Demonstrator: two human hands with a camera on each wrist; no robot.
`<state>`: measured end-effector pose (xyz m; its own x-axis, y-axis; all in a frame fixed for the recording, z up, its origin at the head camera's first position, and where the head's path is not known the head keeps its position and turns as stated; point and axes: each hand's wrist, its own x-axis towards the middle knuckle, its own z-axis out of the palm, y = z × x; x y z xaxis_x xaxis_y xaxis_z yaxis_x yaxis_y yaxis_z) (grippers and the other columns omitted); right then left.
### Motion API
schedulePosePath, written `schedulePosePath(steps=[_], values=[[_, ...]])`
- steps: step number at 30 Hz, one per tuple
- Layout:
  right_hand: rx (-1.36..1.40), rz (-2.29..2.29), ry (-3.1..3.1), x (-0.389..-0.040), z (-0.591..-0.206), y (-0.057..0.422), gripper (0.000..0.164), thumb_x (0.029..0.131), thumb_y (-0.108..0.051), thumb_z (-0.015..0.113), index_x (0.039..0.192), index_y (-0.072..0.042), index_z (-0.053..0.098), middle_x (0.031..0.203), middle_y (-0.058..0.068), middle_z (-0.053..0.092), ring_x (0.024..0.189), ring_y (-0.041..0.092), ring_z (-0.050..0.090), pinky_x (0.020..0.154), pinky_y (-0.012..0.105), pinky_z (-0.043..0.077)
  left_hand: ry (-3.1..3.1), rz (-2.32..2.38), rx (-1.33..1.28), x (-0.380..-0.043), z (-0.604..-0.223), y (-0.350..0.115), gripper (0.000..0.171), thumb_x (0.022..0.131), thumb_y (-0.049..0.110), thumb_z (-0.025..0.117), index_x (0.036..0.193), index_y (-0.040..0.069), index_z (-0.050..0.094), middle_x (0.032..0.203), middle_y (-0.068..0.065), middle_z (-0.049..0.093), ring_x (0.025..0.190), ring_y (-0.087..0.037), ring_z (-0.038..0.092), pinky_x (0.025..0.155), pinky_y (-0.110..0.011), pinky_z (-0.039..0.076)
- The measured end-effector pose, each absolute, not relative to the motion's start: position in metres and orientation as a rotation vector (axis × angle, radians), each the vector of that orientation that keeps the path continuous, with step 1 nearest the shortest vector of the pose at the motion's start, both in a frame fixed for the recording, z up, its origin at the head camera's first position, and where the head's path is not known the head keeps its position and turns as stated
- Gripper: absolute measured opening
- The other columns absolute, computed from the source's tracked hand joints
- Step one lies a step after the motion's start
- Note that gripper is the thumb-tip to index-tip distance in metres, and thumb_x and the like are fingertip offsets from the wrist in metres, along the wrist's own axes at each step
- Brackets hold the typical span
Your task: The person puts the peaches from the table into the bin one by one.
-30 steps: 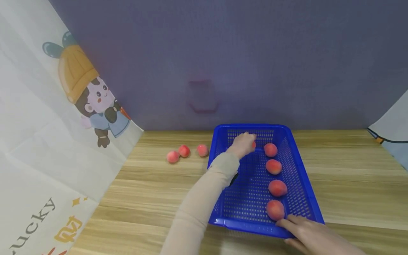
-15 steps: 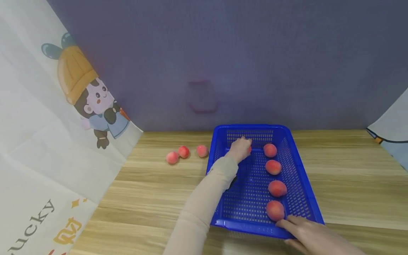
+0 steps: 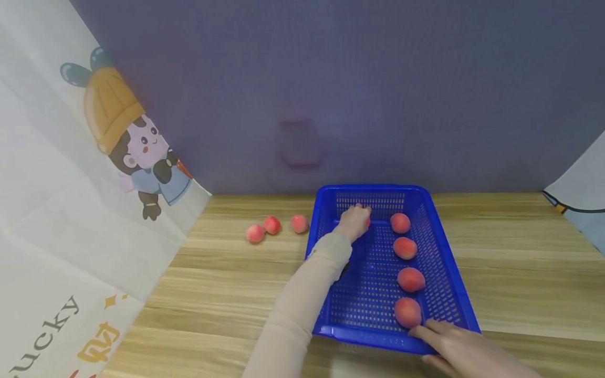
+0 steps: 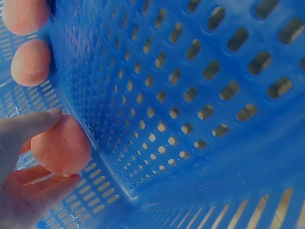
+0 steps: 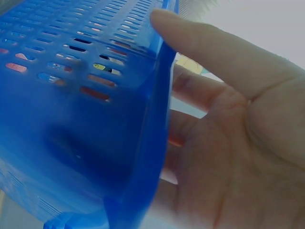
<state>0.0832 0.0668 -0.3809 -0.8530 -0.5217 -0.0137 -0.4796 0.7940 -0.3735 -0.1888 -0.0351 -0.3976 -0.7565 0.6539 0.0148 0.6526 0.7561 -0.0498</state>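
Inside the blue plastic basket (image 3: pixel 441 241), towards its far left, my left hand (image 3: pixel 353 222) holds a peach (image 4: pixel 62 145) between thumb and fingers. In the left wrist view this peach sits low over the slotted floor, close to the wall. The head view shows only a sliver of it past the hand. Along the basket's right side lies a column of several peaches (image 3: pixel 405 248). At the near right corner, my right hand (image 3: pixel 459 344) grips the basket's rim (image 5: pixel 159 124), with the thumb on one side and the fingers on the other.
On the wooden table (image 3: pixel 212 294), left of the basket, lie three more peaches (image 3: pixel 271 225). A grey-blue panel (image 3: pixel 368 94) stands behind the table. A printed white cloth (image 3: pixel 56 220) hangs at the left, and a black cable (image 3: pixel 581 210) runs at the right edge.
My left hand has moved slightly left and nearer within the basket, carrying the peach away from the right column. The right hand has stayed on the rim.
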Motion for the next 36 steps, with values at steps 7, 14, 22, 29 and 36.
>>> schedulePosePath(steps=[7, 14, 22, 29, 36], values=[[-0.84, -0.529, 2.901, 0.0837, -0.3823, 0.0667, 0.028, 0.082, -0.031, 0.059, 0.105, -0.015, 0.056, 0.088, -0.012, 0.052, 0.074, 0.002, 0.05, 0.059, 0.03, 0.048, -2.922, 0.093, -1.081, -0.189, -0.4011, -0.0361, 0.045, 0.083, 0.022, 0.06, 0.126, 0.016, 0.05, 0.111, -0.005, 0.056, 0.096, -0.017, 0.055, 0.078, -0.026, 0.047], [-0.836, -0.556, 2.886, 0.0838, -0.3817, 0.0661, 0.027, 0.082, -0.029, 0.059, 0.105, -0.015, 0.056, 0.086, -0.014, 0.05, 0.072, 0.0, 0.048, 0.057, 0.028, 0.048, -2.925, 0.106, -1.067, -0.1888, -0.404, -0.0364, 0.04, 0.084, 0.022, 0.058, 0.124, 0.016, 0.051, 0.11, -0.006, 0.056, 0.096, -0.018, 0.055, 0.077, -0.026, 0.047], [-0.77, -0.569, 2.836, 0.0829, -0.3803, 0.0674, 0.029, 0.083, -0.031, 0.057, 0.106, -0.014, 0.056, 0.087, -0.012, 0.052, 0.073, 0.001, 0.049, 0.059, 0.031, 0.049, -2.937, 0.086, -1.074, -0.1901, -0.4058, -0.0351, 0.038, 0.085, 0.02, 0.056, 0.123, 0.016, 0.051, 0.114, -0.009, 0.055, 0.099, -0.021, 0.054, 0.078, -0.028, 0.047], [-0.754, -0.558, 2.833, 0.0823, -0.3801, 0.0675, 0.031, 0.084, -0.033, 0.056, 0.107, -0.012, 0.056, 0.089, -0.008, 0.055, 0.076, 0.005, 0.053, 0.06, 0.035, 0.05, -2.949, 0.047, -1.073, -0.1904, -0.4061, -0.0354, 0.037, 0.084, 0.019, 0.057, 0.121, 0.015, 0.053, 0.121, -0.01, 0.052, 0.107, -0.025, 0.052, 0.083, -0.031, 0.047], [-0.755, -0.554, 2.832, 0.0824, -0.3793, 0.0667, 0.03, 0.084, -0.033, 0.056, 0.107, -0.013, 0.056, 0.088, -0.01, 0.054, 0.076, 0.005, 0.053, 0.06, 0.035, 0.05, -2.962, 0.033, -1.065, -0.1904, -0.4066, -0.0355, 0.041, 0.084, 0.02, 0.058, 0.124, 0.015, 0.05, 0.124, -0.01, 0.051, 0.113, -0.026, 0.048, 0.088, -0.033, 0.044]])
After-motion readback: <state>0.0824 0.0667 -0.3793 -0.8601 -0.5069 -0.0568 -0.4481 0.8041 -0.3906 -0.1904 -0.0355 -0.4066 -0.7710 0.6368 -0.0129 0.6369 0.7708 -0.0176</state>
